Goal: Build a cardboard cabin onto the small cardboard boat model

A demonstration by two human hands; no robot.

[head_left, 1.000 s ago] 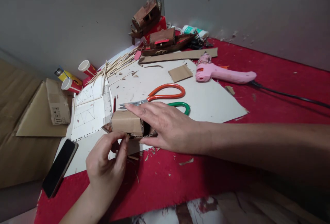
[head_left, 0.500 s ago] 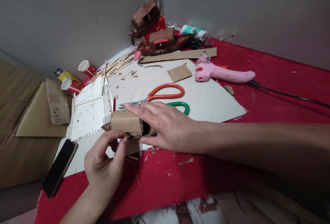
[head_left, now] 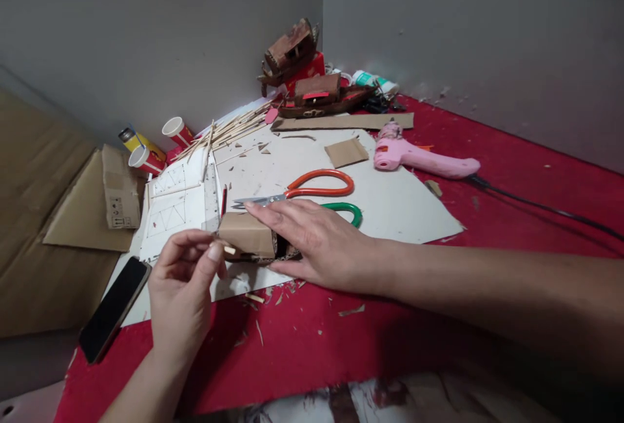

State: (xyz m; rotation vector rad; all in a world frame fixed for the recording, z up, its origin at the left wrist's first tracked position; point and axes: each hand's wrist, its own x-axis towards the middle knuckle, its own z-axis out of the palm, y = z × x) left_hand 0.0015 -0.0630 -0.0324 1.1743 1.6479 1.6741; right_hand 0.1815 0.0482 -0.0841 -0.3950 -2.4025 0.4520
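A small cardboard model (head_left: 247, 233), with a rounded tan cover and a dark opening at its right end, lies at the front of the white sheet. My right hand (head_left: 316, 241) wraps over its right end, thumb along the near side and fingers on the far side. Just left of the model, my left hand (head_left: 188, 270) pinches a short wooden stick piece (head_left: 229, 249) between thumb and forefinger. Right behind the model lie scissors (head_left: 316, 184) with one orange and one green handle, partly covered by my right hand.
A pink glue gun (head_left: 424, 155) with a black cord rests at right. Two brown model boats (head_left: 316, 95) stand at the back beside thin wooden sticks (head_left: 229, 127). Paper cups (head_left: 178, 130), a phone (head_left: 116, 309), drawings (head_left: 170, 205) and cardboard boxes (head_left: 63, 215) are at left.
My left hand has drawn back left from the model's near side, and the stick piece in its pinch now shows. My right hand keeps its hold. The view has shifted slightly.
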